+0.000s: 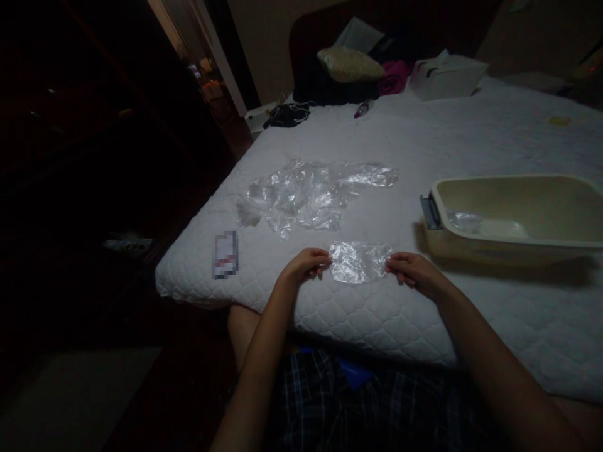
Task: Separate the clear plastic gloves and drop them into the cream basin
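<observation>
A clear plastic bag (358, 262), flattened into a small rectangle and crinkled, is stretched between my two hands just above or on the bed's near side. My left hand (309, 263) pinches its left edge between thumb and fingers. On the opposite edge, my right hand (414, 271) pinches it the same way. Beyond it lies a loose spread of crumpled clear plastic bags (301, 191), overlapping so that single ones are hard to tell apart. To the right stands a cream plastic bin (490, 251) with a grey latch, holding a piece of clear plastic (464, 220).
The bed has a white quilted cover (377, 314). A small pixelated item (225, 255) lies near its left edge. At the far end are a patterned pillow (351, 64), a magenta roll (394, 76), a white box (447, 76) and dark cables (287, 115). The room is dim.
</observation>
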{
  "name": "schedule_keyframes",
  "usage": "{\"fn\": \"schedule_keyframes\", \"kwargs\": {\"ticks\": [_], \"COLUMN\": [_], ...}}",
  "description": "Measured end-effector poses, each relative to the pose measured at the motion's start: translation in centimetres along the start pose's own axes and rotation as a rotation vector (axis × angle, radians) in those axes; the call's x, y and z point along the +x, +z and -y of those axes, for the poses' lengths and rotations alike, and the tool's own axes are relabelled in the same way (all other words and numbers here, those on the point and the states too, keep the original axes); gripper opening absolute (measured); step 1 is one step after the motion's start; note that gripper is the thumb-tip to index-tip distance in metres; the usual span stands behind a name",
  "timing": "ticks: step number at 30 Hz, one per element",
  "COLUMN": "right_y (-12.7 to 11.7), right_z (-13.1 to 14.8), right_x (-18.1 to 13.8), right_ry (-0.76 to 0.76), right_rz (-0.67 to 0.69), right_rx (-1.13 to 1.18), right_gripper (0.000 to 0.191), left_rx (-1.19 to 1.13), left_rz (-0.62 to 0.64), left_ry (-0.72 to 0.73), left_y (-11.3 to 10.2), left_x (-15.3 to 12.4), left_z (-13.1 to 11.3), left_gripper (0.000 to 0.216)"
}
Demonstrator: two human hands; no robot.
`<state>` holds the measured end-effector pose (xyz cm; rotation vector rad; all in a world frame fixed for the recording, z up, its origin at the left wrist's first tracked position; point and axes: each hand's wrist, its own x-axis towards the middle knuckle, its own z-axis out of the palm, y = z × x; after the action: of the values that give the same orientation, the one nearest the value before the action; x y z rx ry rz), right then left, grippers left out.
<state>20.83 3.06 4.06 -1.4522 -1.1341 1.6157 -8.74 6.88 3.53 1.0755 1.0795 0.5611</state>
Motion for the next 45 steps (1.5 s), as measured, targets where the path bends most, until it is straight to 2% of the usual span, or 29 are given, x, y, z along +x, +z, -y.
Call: {"fn": "schedule_keyframes", "kwargs": {"ticks": [5, 10, 14, 25, 33, 38, 45], "right_y": [0.3, 0.8, 0.9, 1.5, 1.5, 1.5, 1.6], "right_z": [0.0, -0.1, -0.6, -0.1, -0.9, -0.6, -0.6], "right_x": [-0.3, -0.4, -0.2, -1.0, -0.9, -0.3, 0.7], "right_ry": [-0.038, -0.065, -0.116, -0.167, -0.235, -0.181, -0.171], "right_rz": [-0.029, -0.092, -0.145, -0.224, -0.231, -0.262, -0.272], "right_rx": [0.041, -0.011, -0.033, -0.120, -0.041, -0.018, -0.013], "right_gripper": [0.040, 0.041, 0.042, 0.040, 0.049, 0.049, 0.044], "left_rx": [-0.026, -0.033, -0.029, 0.004, 0.011, 0.002, -0.049], "left_rz": [-0.048, -0.124, -0.139, -0.154, -0.189, -0.150, -0.060], "left_ry": [0.011, 0.069, 0.146, 0.192, 0.211, 0.239, 0.143], "left_y": [0.4, 1.5, 1.9, 2.0, 2.3, 2.2, 1.4], "left_x": [-0.2, -0.2, -0.2, -0.3, -0.3, -0.8, -1.0], "left_z": [0.2, 0.3, 0.6, 1.1, 1.5, 1.4, 1.1], "left_gripper": [0.040, 0.032, 0.027, 0.022, 0.020, 0.028, 0.039]}}
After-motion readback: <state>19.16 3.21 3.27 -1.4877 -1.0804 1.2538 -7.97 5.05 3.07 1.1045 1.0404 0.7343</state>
